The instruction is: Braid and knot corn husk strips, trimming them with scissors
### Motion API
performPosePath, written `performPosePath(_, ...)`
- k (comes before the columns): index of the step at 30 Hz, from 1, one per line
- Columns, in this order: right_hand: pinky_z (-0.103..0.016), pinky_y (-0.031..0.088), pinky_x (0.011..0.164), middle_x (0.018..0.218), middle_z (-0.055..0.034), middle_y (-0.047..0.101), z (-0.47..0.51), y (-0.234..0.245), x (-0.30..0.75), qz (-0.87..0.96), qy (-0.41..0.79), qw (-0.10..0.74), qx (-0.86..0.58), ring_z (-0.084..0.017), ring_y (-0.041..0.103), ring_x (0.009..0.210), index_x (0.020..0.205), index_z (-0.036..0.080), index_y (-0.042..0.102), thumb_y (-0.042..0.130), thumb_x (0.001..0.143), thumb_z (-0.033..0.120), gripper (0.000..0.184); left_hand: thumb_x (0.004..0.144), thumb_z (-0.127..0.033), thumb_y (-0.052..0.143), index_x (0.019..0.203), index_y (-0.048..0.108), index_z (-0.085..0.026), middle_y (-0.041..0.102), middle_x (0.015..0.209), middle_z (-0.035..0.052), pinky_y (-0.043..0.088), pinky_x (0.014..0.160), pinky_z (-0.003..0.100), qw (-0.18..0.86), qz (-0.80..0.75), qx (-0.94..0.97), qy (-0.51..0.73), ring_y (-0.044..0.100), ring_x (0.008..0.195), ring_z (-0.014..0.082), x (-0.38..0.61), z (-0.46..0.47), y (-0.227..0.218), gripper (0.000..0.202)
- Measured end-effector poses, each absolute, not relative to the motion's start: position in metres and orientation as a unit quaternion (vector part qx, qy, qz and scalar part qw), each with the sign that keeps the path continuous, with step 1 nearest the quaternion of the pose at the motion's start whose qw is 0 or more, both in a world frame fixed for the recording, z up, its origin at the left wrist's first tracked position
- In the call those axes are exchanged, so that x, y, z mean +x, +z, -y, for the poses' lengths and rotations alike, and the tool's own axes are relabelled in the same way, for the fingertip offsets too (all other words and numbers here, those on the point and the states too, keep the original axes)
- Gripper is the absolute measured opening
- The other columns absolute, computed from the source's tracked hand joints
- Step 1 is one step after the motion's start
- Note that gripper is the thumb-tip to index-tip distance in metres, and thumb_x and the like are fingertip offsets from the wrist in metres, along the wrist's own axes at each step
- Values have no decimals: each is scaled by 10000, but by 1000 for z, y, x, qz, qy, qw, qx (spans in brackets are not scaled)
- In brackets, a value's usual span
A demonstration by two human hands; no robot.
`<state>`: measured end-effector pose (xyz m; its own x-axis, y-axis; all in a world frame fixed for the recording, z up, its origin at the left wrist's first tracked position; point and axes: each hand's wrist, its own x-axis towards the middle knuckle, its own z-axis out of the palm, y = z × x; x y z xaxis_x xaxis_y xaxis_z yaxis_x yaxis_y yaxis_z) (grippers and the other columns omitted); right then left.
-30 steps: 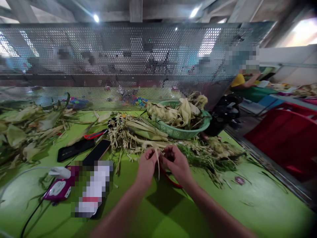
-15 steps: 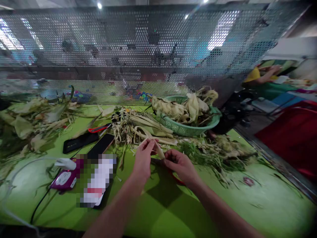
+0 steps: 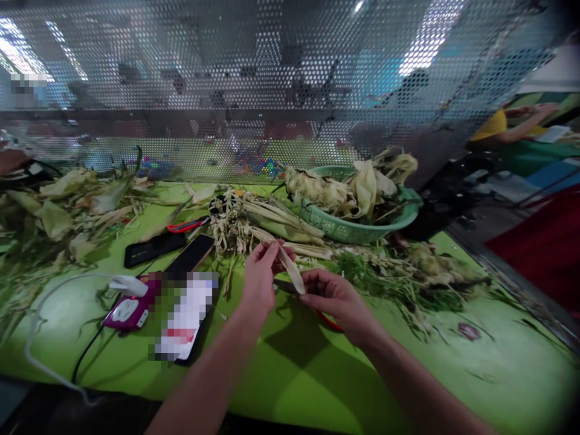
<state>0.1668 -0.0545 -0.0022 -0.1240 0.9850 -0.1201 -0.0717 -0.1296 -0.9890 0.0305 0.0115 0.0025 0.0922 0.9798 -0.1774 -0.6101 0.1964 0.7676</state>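
**A:** What do you see from there?

**B:** My left hand (image 3: 260, 272) pinches the top end of a pale leaf strip (image 3: 290, 272). My right hand (image 3: 333, 296) grips the low end. The strip is up in the air, slanted, just over the green counter (image 3: 294, 374).

**A:** What's around the hands?

**B:** Right behind them is a heap of pale stalks (image 3: 258, 226). Past that sits a green basket (image 3: 348, 232) full of husks. Left of my left hand lie a black phone (image 3: 156, 249) and a second phone (image 3: 193, 255), side by side. Nearer me is a purple plug box (image 3: 129, 311) with a white plug (image 3: 124, 284) on it. A red-handled tool (image 3: 185, 226) lies by the phones. More husks (image 3: 58, 205) are piled far left.

**A:** Is anything in the way?

**B:** A bit of red (image 3: 328, 320) peeks out under my right hand. I can't tell what it is. Green scraps (image 3: 408, 284) lie to its right. A wall with little holes (image 3: 272, 90) stands behind the counter. Another person's arm (image 3: 528, 118) shows far off on the right.
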Motion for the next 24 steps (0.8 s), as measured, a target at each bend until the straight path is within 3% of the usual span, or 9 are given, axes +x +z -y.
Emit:
performPosePath(7, -258, 427, 695, 803, -3, 603, 54, -1, 169, 441, 611, 454, -475, -128, 534, 725, 855, 174, 637, 768, 656, 265, 255, 667, -311, 728, 818, 616, -144, 693, 768, 46, 473, 664, 252, 683, -345, 271, 584, 650, 712, 147, 31, -11, 2, 252)
performPosePath(14, -255, 400, 647, 768, -27, 584, 57, 6, 167, 421, 644, 460, -443, -131, 509, 684, 890, 162, 636, 638, 797, 391, 247, 665, -306, 732, 784, 615, -146, 667, 727, 39, 490, 663, 271, 679, -352, 309, 566, 629, 688, 143, 36, -8, 2, 232)
performPosePath(24, -223, 257, 519, 610, 37, 476, 52, -15, 164, 467, 589, 434, -497, -90, 378, 554, 712, 157, 549, 743, 666, 432, 340, 679, -340, 722, 825, 626, -138, 669, 713, 44, 484, 662, 270, 695, -336, 297, 562, 629, 658, 143, 37, -6, 0, 267)
